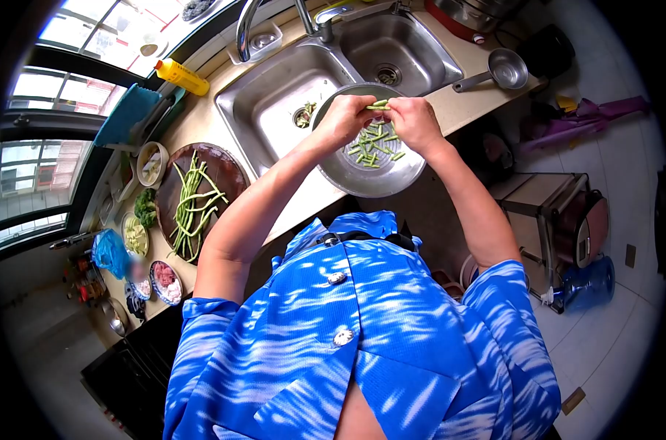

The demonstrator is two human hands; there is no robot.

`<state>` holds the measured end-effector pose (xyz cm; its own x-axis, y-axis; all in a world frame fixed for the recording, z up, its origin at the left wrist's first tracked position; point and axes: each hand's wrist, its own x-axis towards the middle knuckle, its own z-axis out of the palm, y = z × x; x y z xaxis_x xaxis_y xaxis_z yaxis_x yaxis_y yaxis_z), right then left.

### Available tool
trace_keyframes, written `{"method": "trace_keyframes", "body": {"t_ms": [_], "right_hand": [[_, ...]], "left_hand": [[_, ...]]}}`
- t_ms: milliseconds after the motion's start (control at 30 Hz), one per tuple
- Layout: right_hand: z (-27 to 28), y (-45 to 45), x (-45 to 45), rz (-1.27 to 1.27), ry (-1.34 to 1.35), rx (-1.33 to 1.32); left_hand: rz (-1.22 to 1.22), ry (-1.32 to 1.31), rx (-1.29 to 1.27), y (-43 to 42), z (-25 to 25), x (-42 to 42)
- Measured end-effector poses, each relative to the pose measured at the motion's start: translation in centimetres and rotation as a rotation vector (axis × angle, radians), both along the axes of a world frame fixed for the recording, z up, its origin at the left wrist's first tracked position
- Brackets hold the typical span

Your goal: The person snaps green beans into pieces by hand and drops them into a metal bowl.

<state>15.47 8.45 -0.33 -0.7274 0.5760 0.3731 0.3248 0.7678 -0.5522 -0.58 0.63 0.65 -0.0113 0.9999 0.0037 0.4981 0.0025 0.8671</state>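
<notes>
My left hand (pixel 344 119) and my right hand (pixel 415 123) meet over a metal bowl (pixel 369 183), fingers closed on a short green bean piece (pixel 379 105) between them. Cut bean pieces (pixel 371 147) lie in the bowl, which rests at the counter edge in front of the sink. Long whole green beans (pixel 191 202) are spread on a round dark board (pixel 230 165) to the left of the sink.
Behind the bowl is a double sink (pixel 263 110) with a faucet (pixel 303 18). A yellow bottle (pixel 182 77), broccoli (pixel 146 207) and a plate of meat (pixel 166 282) stand left. A saucepan (pixel 507 69) sits at right; a cart (pixel 527 213) stands on the floor.
</notes>
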Motion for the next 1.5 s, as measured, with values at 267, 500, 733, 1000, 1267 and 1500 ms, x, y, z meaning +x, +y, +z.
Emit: {"method": "trace_keyframes", "body": {"t_ms": [267,500,733,1000,1267,1500], "right_hand": [[-1.2,0.6,-0.5,0.390,0.589,-2.039],[-2.8,-0.4,-1.2,0.527,0.802,-1.981],[-9.3,0.6,-0.1,-0.003,-0.403,-0.606],[-14.5,0.3,-0.4,-0.079,-0.468,-0.110],[-13.4,1.8,-1.3,-0.088,-0.177,-0.462],[-4.3,1.3,-1.3,0.109,0.107,-0.619]], "left_hand": [[0.049,-0.159,0.269,-0.4,0.3,0.3],[0.252,-0.664,0.202,-0.3,-0.4,-0.3],[0.274,-0.718,0.110,-0.6,-1.7,-0.7],[0.379,-0.768,-0.052,-0.5,-2.7,-1.4],[0.387,-0.501,-0.300,-0.3,-6.1,-2.5],[0.108,-0.118,-0.234,0.5,-5.9,-1.8]]}}
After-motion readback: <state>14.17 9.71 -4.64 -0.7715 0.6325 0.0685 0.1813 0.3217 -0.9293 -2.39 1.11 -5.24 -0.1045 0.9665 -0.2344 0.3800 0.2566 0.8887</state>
